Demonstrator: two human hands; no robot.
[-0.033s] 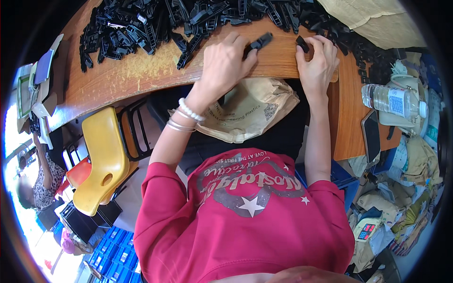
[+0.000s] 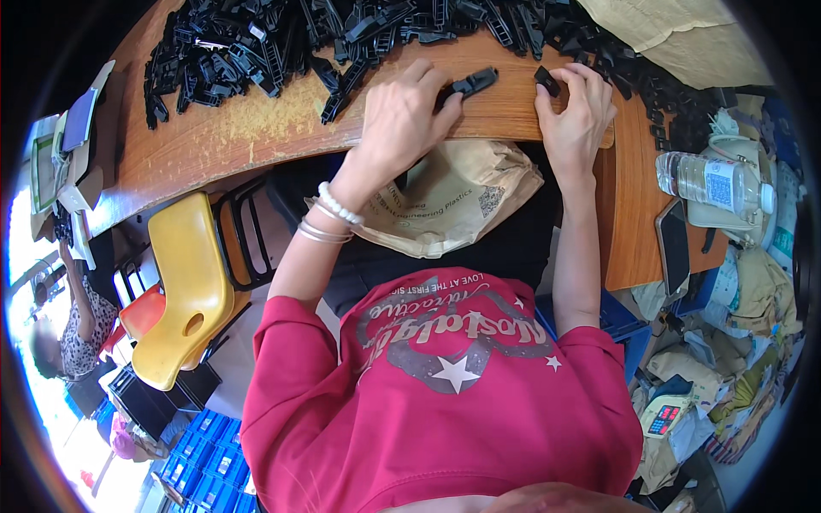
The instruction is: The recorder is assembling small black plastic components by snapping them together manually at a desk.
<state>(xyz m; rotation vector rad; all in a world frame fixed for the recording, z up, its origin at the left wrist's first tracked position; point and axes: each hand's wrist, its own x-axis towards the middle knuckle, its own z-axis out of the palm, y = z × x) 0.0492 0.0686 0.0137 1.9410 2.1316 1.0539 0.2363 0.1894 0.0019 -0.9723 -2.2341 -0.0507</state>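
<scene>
My left hand [image 2: 400,113] is closed on a long black plastic part [image 2: 473,83], which sticks out past the thumb and fingers to the right. My right hand [image 2: 580,111] pinches a small black plastic piece [image 2: 546,80] between thumb and fingertips. Both hands are over the wooden table [image 2: 325,141] near its front edge, and the two parts are apart. Beyond them lies a heap of long black plastic parts [image 2: 248,64]. A second heap of smaller black pieces [image 2: 629,73] lies to the right. An open brown paper bag [image 2: 428,227] sits below the table edge, between my forearms.
A large brown paper sheet or bag [image 2: 676,38] lies at the far right. Near the right edge are a clear water bottle [image 2: 701,181] and a phone [image 2: 673,244]. A yellow chair [image 2: 184,265], blue crates [image 2: 209,466] and another person [image 2: 81,333] are at left.
The black part in my left hand has tilted slightly and shows sharper. My left hand and wrist have shifted a little to the left; my right hand has hardly moved.
</scene>
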